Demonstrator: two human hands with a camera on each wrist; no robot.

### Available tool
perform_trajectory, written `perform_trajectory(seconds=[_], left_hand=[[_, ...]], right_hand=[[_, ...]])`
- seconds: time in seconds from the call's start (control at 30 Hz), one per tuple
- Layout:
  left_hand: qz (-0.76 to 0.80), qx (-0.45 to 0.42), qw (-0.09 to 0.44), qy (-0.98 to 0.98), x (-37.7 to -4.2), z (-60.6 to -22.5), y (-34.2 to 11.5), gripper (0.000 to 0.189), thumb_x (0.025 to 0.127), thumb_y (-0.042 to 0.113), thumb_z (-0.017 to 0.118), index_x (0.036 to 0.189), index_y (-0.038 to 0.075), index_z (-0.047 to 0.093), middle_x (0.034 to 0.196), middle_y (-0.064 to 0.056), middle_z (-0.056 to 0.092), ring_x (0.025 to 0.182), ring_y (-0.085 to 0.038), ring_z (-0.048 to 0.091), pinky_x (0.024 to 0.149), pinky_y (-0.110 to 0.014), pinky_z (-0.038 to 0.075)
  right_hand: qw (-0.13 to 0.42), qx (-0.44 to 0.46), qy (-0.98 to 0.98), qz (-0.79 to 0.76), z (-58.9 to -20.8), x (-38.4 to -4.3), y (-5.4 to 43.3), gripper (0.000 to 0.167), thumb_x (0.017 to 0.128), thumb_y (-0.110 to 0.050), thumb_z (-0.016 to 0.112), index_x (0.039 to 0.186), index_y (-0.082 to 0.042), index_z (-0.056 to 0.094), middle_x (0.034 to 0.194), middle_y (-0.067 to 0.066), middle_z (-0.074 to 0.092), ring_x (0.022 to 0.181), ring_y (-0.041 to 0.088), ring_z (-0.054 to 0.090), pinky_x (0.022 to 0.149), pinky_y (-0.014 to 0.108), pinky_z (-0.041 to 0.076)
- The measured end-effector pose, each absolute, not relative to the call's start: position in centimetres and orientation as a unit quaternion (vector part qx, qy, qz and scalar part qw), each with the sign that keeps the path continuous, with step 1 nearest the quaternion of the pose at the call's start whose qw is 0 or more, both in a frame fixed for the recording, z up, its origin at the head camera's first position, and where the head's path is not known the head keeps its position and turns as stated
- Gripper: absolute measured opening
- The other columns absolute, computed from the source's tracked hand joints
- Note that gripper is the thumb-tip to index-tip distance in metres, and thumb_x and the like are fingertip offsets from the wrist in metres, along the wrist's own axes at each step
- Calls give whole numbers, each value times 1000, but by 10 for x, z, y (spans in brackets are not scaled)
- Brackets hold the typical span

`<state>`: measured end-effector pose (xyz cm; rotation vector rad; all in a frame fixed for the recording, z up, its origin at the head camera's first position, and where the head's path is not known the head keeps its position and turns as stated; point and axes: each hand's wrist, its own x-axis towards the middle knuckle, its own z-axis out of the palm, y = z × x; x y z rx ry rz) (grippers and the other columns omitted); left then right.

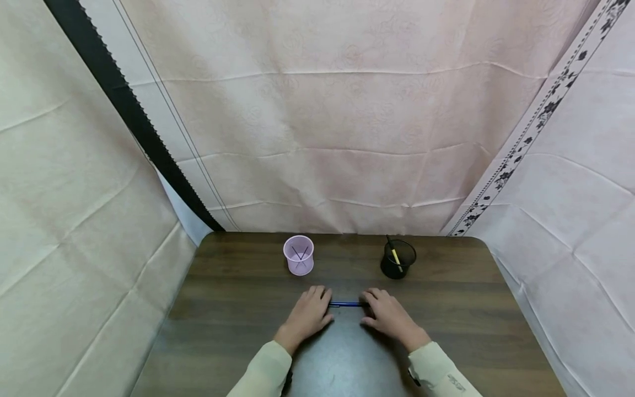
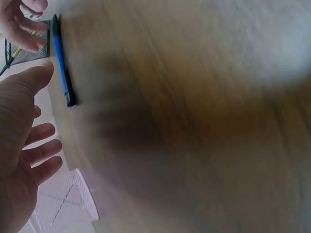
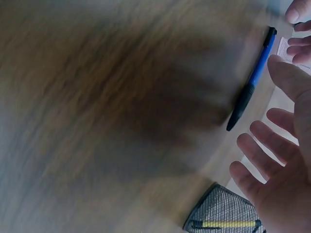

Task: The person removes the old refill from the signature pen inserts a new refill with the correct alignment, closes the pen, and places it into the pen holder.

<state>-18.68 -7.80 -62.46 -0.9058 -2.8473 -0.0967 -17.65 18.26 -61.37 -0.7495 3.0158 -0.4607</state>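
Note:
A blue pen with dark ends lies flat on the table, crosswise between the two hands. By its left end is my left hand, palm down with loosely bent fingers. My right hand is at the other end in a similar pose. Both wrist views show the pen lying apart from the thumbs, and neither hand grips it. In the right wrist view the pen's dark grip end points toward the right hand's fingers.
A pink cup with a cross pattern stands at the back, left of centre. Right of centre is a black mesh pen holder with a yellow and black pen leaning in it. Pale cloth hangs behind the wooden table.

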Motion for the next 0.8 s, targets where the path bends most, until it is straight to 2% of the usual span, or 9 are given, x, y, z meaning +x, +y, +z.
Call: perform_trajectory(seconds=[0.13, 0.4, 0.57, 0.8], left_hand=[[-21, -304, 69, -950, -188, -631, -70, 56, 92, 47, 75, 132, 9, 63, 125, -9, 62, 115, -27, 59, 96, -43, 53], [-10, -299, 49, -953, -189, -637, -60, 49, 95, 44, 73, 130, 12, 63, 125, -6, 62, 114, -25, 58, 93, -41, 54], [-9, -307, 60, -950, -190, -640, -56, 42, 94, 41, 74, 125, 13, 66, 119, -5, 62, 109, -24, 58, 87, -39, 54], [-15, -315, 75, -946, -190, -641, -51, 35, 93, 38, 76, 117, 13, 68, 112, -3, 62, 103, -22, 57, 80, -36, 52]], right_hand=[[-12, -251, 957, -142, -621, -179, 180, 54, 84, -32, 86, 127, -6, 66, 128, 16, 65, 115, 35, 63, 92, 55, 54], [-17, -259, 956, -135, -633, -183, 180, 50, 85, -29, 86, 126, -8, 66, 123, 11, 65, 109, 31, 63, 88, 51, 55], [-53, -275, 951, -129, -634, -183, 180, 47, 80, -24, 90, 118, -7, 68, 112, 9, 65, 99, 28, 62, 81, 47, 55], [-73, -292, 947, -108, -637, -185, 176, 39, 81, -22, 89, 111, -10, 69, 104, 4, 62, 91, 23, 60, 78, 41, 55]])
